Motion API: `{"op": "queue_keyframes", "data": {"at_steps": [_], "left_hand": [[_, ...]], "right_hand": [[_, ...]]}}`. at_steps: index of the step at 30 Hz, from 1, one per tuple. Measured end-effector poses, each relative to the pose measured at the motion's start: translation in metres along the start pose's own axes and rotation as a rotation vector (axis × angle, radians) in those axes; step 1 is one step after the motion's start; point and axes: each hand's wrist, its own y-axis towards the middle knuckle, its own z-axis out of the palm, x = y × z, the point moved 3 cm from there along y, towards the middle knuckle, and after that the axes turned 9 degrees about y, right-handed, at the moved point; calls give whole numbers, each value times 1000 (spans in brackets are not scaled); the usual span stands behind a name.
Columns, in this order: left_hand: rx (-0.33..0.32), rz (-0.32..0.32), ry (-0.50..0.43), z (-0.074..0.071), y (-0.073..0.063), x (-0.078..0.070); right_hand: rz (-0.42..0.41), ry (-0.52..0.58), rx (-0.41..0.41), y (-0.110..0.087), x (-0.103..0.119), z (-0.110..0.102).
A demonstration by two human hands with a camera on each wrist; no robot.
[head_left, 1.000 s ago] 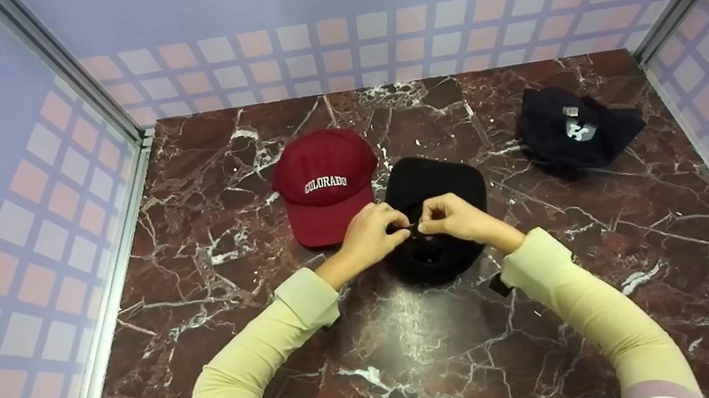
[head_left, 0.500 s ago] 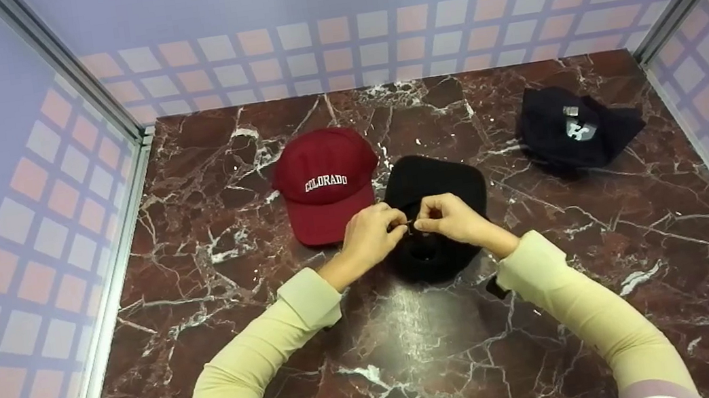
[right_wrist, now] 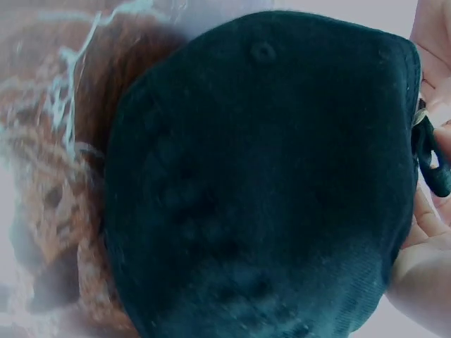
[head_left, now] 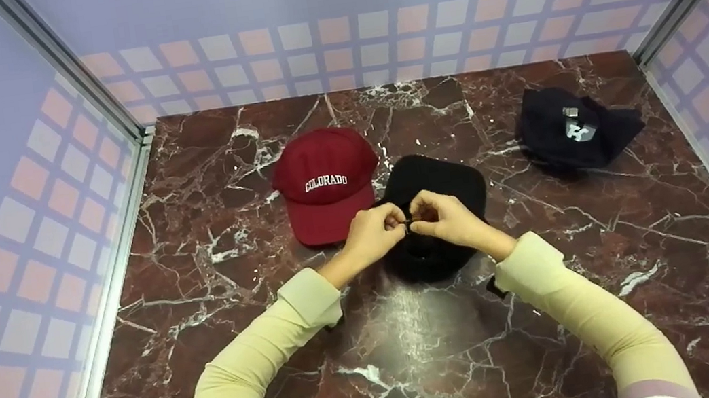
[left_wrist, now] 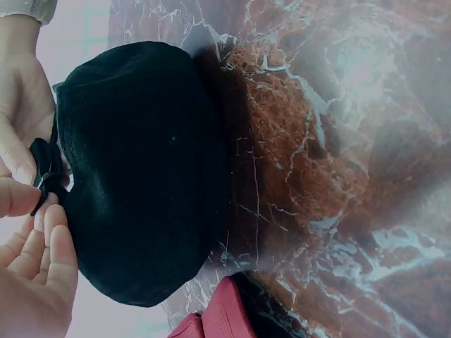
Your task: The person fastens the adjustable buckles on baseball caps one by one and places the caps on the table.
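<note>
One black cap (head_left: 437, 178), middle of one table (head_left: 463, 349), one strap (left_wrist: 48, 156) pinched between thumb and fingers of left hand (head_left: 370, 232) and right hand (head_left: 450, 219), one red cap (head_left: 327, 172) just left, one navy cap (head_left: 568, 130) well apart, right.

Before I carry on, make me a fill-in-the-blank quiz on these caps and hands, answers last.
1. The lettering on the red cap reads ____.
2. By left-to-right position in the head view, the left hand and right hand pinch the strap of the ____ cap.
3. The dark cap with the white logo lies to the person's ____.

Missing words: COLORADO; middle; right.
</note>
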Motion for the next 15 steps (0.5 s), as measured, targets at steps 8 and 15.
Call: {"op": "queue_keyframes", "data": {"at_steps": [8, 15], "left_hand": [[41, -80, -137, 0, 2, 2], [46, -72, -127, 0, 2, 4]], "right_hand": [[-218, -419, -2, -5, 7, 7], [-272, -558, -70, -8, 9, 10]]}}
